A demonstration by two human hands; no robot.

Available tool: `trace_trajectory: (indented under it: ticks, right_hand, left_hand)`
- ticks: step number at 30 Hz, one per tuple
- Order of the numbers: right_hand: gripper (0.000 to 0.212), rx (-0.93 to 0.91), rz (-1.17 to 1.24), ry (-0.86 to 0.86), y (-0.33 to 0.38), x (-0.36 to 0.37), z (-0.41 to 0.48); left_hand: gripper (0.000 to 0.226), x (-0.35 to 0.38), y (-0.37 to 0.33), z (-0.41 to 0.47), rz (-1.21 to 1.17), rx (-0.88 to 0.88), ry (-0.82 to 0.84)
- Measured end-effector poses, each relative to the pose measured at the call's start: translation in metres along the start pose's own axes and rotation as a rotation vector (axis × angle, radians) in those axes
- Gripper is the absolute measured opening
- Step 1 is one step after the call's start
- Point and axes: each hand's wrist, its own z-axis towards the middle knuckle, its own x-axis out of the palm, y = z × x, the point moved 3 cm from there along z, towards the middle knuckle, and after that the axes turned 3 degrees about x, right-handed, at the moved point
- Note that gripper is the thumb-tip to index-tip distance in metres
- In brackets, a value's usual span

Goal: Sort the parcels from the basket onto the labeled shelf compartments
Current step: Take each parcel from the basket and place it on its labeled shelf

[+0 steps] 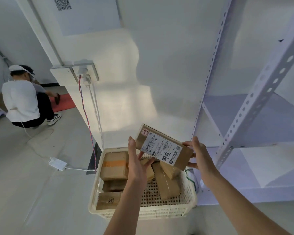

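Observation:
A brown cardboard parcel (163,146) with a white shipping label and handwritten characters hangs above the cream plastic basket (143,212). My left hand (136,160) holds its left end, thumb on top and fingers underneath. My right hand (198,153) grips its right end. Inside the basket lie several more brown parcels, one with orange tape (115,165) at the back left and a long one (168,182) leaning at the right. The white metal shelf (255,119) stands to the right, its compartments bare in view.
A person in a white top (22,100) crouches on the floor at the far left. A white pillar carries a wall socket (85,72) with a red-blue cable and white cords trailing to a power adapter (57,164) on the grey floor.

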Motion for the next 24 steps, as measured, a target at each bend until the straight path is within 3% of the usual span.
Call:
trace_trajectory:
  ticks: [3,10,15,18,24]
  right_hand:
    - [0.063,0.014,0.002,0.011,-0.007,-0.001,-0.010]
    - [0.047,0.004,-0.071,0.020,0.001,-0.005,-0.038]
    - [0.057,0.006,0.015,0.022,-0.002,-0.019,-0.050]
    - [0.063,0.010,0.077,0.040,-0.007,-0.030,-0.057]
    - [0.049,-0.032,0.134,0.050,-0.008,-0.070,-0.083]
  left_hand:
    - [0.087,0.011,-0.004,-0.004,0.050,0.037,0.083]
    - [0.051,0.045,-0.008,-0.031,0.091,0.079,0.317]
    - [0.065,0.065,0.007,-0.053,0.226,0.116,0.419]
    - [0.057,0.073,0.017,-0.069,0.246,0.102,0.441]
    - [0.048,0.103,0.037,-0.115,0.326,0.070,0.496]
